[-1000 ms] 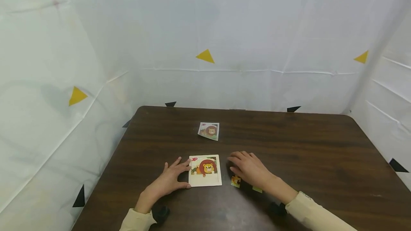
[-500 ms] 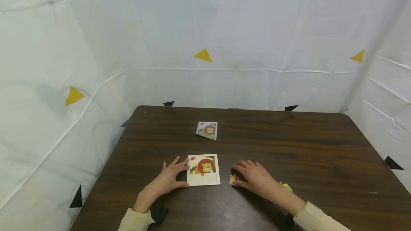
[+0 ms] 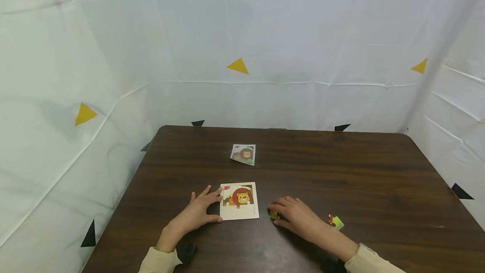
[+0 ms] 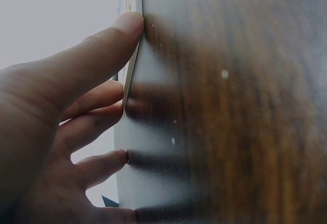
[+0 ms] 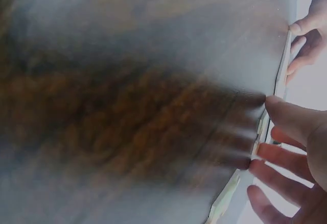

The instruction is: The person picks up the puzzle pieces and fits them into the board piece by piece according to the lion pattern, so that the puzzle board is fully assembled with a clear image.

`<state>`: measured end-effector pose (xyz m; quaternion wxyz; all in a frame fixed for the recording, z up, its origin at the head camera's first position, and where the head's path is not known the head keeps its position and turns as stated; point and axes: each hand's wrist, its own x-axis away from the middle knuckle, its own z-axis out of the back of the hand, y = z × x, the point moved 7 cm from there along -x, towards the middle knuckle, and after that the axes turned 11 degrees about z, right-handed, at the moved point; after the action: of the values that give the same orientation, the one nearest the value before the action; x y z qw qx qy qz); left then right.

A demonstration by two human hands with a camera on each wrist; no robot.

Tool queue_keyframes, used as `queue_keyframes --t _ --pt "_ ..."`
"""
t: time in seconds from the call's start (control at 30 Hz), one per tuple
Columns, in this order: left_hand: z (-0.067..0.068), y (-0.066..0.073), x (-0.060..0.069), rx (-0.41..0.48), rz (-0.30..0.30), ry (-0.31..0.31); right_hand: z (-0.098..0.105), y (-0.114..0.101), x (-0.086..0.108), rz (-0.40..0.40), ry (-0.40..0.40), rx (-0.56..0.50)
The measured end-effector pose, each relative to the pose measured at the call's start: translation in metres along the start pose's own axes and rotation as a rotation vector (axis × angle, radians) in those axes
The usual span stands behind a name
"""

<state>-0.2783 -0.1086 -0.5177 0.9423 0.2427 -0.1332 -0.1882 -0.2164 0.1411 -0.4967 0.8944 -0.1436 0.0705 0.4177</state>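
A pale puzzle board (image 3: 239,213) with a lion picture across its upper part lies flat on the table. My left hand (image 3: 194,215) rests at its left edge, with the thumb near the lower corner and spread fingers higher up. In the left wrist view, the thumb (image 4: 110,40) touches the board's thin edge. To the board's right, my right hand (image 3: 299,217) pinches a small colourful puzzle piece (image 3: 274,214) at the tabletop, partly hidden by the fingers. Another puzzle piece (image 3: 337,222), green and orange, lies beyond the right wrist.
A small paper card (image 3: 243,154) with the same lion picture lies behind the board, one corner curled. The dark wooden table (image 3: 360,172) reaches back to white sheeting (image 3: 288,33) with yellow and black triangles. A black wrist strap (image 3: 187,253) sits under the left wrist.
My right hand has settled onto the puzzle piece beside the board, which shows different colours now. A green piece has come into view beyond the right wrist. My left hand stays at the board.
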Motion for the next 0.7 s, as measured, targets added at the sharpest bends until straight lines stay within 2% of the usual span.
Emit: queue_keyframes --t 0.27,0.43,0.57,0.7 --pt "0.0 0.001 0.001 0.007 -0.003 0.003 0.003 -0.006 -0.002 0.085 0.06 0.032" --pt "0.0 0.0 0.001 0.01 -0.006 0.003 0.005 -0.01 -0.003 0.175 0.098 0.096" --pt "0.0 0.0 0.002 0.01 -0.01 0.005 0.005 -0.012 -0.003 0.235 0.098 0.145" --pt "-0.001 0.0 0.001 0.011 -0.006 0.002 0.005 -0.012 -0.003 0.248 0.097 0.154"
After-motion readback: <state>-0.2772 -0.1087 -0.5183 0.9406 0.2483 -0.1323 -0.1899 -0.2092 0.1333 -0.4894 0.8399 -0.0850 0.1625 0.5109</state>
